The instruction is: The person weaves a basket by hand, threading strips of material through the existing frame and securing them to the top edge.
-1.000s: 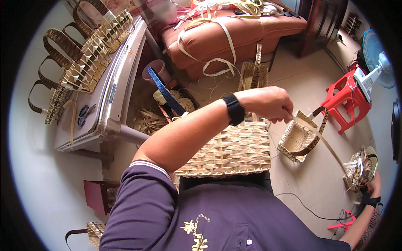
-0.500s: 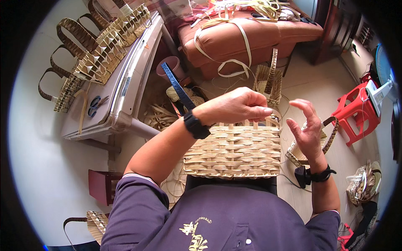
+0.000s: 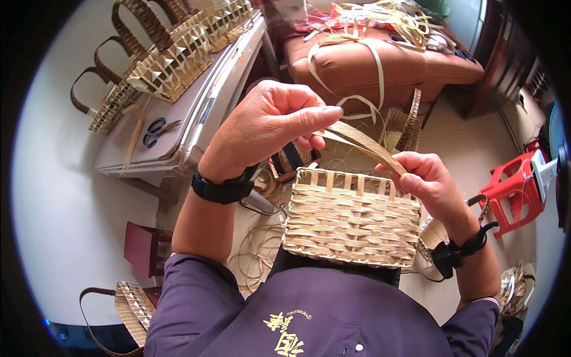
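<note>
On my lap rests a woven basket point(image 3: 352, 223) of pale flat strips, with short upright stakes along its far edge. Above that edge a flat tan weaving strip point(image 3: 372, 144) runs between my two hands. My left hand point(image 3: 279, 116), raised higher and to the left, pinches one end between thumb and fingers. Lower down, my right hand point(image 3: 425, 178) grips the strip near the basket's far right corner, thumb on top. Both hands are off the basket's woven wall. Part of the strip is hidden behind the fingers.
Several handled baskets point(image 3: 169, 71) stand on the table point(image 3: 113, 149) at left, with scissors point(image 3: 157, 131) near its edge. A brown padded seat point(image 3: 380, 68) bearing loose strips is at the back. A red stool point(image 3: 513, 190) stands right; other baskets lie on the floor.
My left hand has risen and moved left. My right hand, formerly apart with fingers spread, has closed on the strip. The view has shifted, and the strip now stretches between both hands.
</note>
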`<state>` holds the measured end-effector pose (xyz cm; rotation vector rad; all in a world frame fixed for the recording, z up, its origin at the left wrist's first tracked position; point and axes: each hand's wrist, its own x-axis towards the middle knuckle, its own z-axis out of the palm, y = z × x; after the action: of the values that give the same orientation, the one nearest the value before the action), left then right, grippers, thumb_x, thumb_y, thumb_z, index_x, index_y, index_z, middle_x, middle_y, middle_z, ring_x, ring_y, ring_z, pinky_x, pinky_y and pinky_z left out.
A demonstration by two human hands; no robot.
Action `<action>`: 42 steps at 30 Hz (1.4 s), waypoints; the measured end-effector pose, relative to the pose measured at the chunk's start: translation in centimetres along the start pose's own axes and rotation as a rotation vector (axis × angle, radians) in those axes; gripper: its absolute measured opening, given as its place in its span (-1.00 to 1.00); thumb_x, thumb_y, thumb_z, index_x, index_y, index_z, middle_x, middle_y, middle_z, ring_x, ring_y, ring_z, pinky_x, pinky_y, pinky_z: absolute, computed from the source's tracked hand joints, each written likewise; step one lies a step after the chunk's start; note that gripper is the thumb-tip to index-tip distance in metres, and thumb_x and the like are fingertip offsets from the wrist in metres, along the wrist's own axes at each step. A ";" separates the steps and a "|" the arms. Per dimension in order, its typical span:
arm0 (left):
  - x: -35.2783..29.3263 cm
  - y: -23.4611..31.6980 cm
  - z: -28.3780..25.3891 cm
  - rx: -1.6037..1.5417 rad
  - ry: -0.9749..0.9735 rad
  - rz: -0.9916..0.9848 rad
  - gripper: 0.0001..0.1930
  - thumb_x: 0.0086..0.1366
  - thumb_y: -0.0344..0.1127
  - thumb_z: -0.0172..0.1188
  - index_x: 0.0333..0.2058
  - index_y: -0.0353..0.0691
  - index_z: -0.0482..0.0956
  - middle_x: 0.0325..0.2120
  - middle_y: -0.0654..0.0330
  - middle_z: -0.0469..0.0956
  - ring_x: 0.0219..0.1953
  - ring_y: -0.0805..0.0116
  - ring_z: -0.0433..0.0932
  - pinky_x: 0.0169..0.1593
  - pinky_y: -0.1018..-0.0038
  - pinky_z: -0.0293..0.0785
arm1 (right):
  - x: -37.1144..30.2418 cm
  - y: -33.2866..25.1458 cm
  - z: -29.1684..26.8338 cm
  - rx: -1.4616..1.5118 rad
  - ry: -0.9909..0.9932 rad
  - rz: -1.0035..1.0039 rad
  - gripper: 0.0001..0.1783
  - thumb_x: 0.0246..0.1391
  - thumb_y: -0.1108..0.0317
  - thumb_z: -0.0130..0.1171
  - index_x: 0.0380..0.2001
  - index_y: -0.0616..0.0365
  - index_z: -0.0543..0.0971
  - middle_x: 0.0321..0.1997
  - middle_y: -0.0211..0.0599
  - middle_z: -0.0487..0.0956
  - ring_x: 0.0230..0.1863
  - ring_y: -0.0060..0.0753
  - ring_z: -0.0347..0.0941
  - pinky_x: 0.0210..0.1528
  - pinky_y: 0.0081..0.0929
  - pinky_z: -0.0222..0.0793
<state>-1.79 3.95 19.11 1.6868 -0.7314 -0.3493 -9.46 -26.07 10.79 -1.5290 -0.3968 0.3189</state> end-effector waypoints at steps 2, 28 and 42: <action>-1.0 -0.4 -1.4 -0.003 -0.011 -0.047 -0.78 0.46 -0.28 0.29 -0.34 -0.30 0.68 -0.37 0.30 0.63 -0.38 0.60 0.64 -0.27 0.67 0.57 | 0.7 0.0 -0.2 -0.016 0.033 0.010 -0.64 0.34 0.23 0.31 0.05 0.28 0.65 -0.25 -0.56 0.64 -0.29 -0.79 0.44 -0.21 -0.72 0.40; -7.4 -3.4 -2.7 0.147 0.100 0.000 -0.87 0.47 -0.51 0.19 -0.15 -0.27 0.38 -0.44 0.22 0.65 -0.42 0.56 0.69 -0.33 0.64 0.62 | 6.3 -2.4 7.3 0.130 -0.084 0.304 -0.80 0.34 0.41 0.24 -0.18 0.37 0.68 -0.44 -0.44 0.65 -0.39 -0.67 0.58 -0.29 -0.59 0.57; -0.6 -3.4 1.1 0.405 -0.181 0.108 -0.62 0.47 -0.26 0.26 0.18 -0.24 0.50 -0.19 0.10 0.72 -0.30 0.57 0.63 -0.24 0.56 0.55 | -4.2 -2.7 -6.1 -0.500 0.202 0.423 -0.88 0.11 0.50 0.35 -0.45 0.36 0.68 -0.62 -0.46 0.55 -0.61 -0.70 0.40 -0.56 -0.64 0.25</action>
<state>-2.02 3.81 15.50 2.0011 -1.0784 -0.2926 -10.68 -33.48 13.25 -2.1181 0.0204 0.4085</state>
